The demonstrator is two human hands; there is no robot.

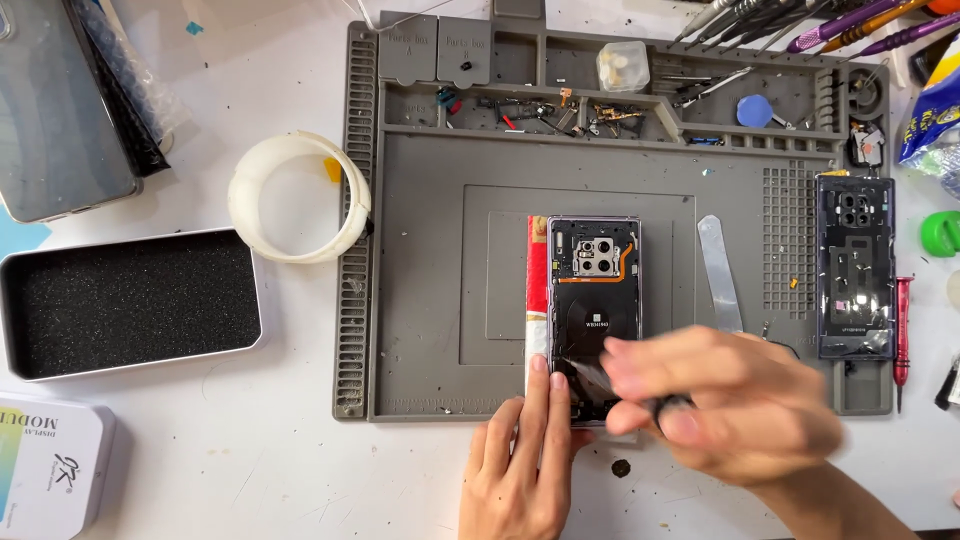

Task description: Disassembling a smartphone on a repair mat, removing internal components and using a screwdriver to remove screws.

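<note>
A grey repair mat (430, 300) carries an opened phone (592, 310) near its front edge. The left hand (520, 470) lies flat, fingers steadying the phone's lower corner — the blurred right hand (730, 400) covers the bottom, seemingly pinching a small dark tool (672, 405). A metal pry blade (720, 272) and the removed back cover (855, 265) lie rightward.

white table (250, 440): grey repair mat (430, 330), tape roll (298, 197), foam-lined tin (128, 300).

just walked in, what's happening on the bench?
A person is working on an opened smartphone with its back cover off, lying on a grey silicone repair mat. The left hand steadies the phone's lower left edge with two fingers. The right hand, blurred with motion, is over the phone's lower end, pinching something small and dark; I cannot tell what. The removed dark back cover and a flat metal pry blade lie to the right.
</note>
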